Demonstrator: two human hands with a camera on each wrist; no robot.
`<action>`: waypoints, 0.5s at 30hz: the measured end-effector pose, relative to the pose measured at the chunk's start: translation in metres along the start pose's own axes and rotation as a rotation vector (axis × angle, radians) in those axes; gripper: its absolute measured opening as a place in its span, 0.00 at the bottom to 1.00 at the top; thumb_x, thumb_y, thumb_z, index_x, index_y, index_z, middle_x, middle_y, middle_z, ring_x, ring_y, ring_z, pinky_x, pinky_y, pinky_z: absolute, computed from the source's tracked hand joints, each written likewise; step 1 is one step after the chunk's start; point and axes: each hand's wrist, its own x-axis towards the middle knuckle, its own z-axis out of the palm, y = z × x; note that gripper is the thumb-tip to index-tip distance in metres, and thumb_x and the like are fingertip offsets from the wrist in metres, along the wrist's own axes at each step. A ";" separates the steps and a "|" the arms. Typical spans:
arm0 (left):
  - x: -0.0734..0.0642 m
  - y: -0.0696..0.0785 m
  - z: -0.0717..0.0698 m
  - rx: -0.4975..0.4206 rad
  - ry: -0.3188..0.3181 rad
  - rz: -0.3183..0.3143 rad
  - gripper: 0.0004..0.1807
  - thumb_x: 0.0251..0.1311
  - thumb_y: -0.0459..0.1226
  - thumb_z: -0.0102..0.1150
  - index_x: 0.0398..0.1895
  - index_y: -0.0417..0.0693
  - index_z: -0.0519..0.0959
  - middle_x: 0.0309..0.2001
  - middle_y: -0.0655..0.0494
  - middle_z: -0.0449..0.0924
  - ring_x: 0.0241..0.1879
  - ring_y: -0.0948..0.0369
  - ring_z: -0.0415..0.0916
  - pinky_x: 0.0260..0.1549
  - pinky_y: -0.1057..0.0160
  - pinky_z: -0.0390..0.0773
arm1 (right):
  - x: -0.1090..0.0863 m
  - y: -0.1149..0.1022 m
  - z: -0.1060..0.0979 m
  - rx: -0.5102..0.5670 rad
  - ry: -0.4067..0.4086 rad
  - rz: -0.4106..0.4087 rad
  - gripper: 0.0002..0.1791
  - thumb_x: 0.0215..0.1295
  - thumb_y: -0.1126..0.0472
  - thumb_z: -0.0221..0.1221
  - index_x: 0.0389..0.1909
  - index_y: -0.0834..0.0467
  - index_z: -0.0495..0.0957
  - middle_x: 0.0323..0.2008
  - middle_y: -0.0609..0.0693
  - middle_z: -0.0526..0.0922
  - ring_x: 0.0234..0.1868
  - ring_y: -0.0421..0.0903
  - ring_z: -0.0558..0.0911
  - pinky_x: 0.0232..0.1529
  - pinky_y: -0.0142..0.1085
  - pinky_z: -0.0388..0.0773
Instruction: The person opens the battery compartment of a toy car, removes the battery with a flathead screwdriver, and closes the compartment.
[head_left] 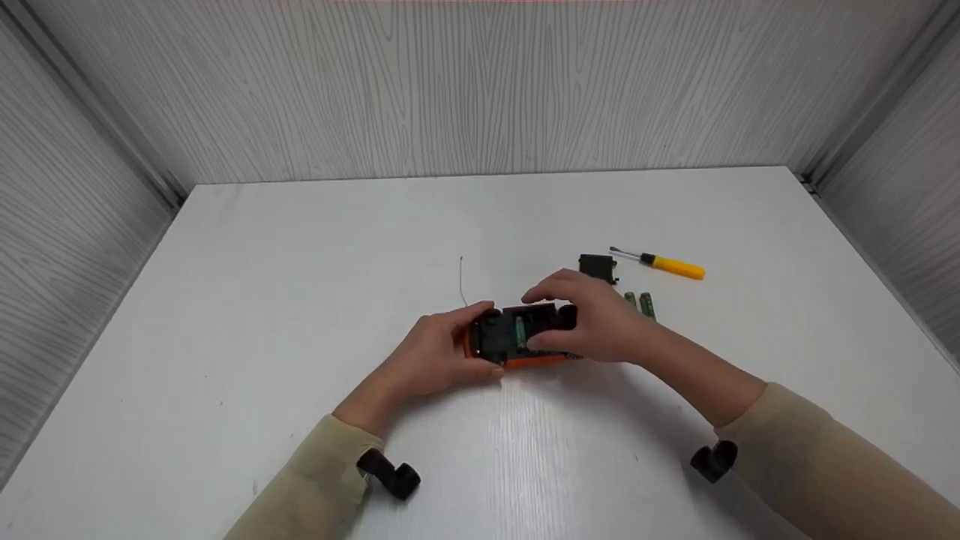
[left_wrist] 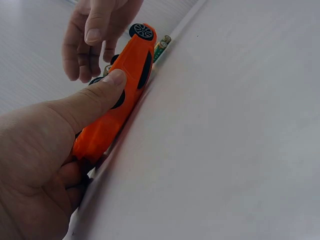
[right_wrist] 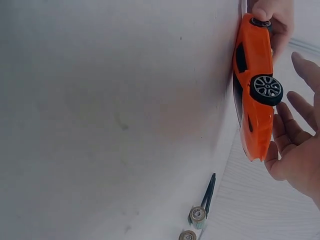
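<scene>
An orange toy car (head_left: 536, 361) lies upside down on the table, its black underside and open battery compartment facing up. One green battery (head_left: 520, 332) shows inside the compartment. My left hand (head_left: 439, 352) grips the car's left end, the thumb along the near side and fingers on the far side. My right hand (head_left: 600, 315) hovers over the compartment and right end, thumb and fingers spread apart with nothing between them. In the right wrist view those fingers stand beside the car (right_wrist: 257, 55). Part of the compartment is hidden behind the right hand.
Two green batteries (head_left: 647, 304) lie right of the right hand, partly behind its wrist. Beyond them are a black battery cover (head_left: 597, 268) and a screwdriver with a yellow handle (head_left: 679, 268). A thin antenna wire (head_left: 461, 279) sticks out from the car's far side.
</scene>
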 end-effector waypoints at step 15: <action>-0.002 0.001 -0.001 -0.011 0.001 0.000 0.51 0.55 0.53 0.82 0.81 0.56 0.68 0.72 0.61 0.75 0.68 0.63 0.71 0.70 0.56 0.68 | 0.005 0.003 0.012 -0.002 -0.023 0.030 0.23 0.62 0.52 0.77 0.57 0.50 0.86 0.58 0.48 0.79 0.59 0.50 0.78 0.60 0.50 0.78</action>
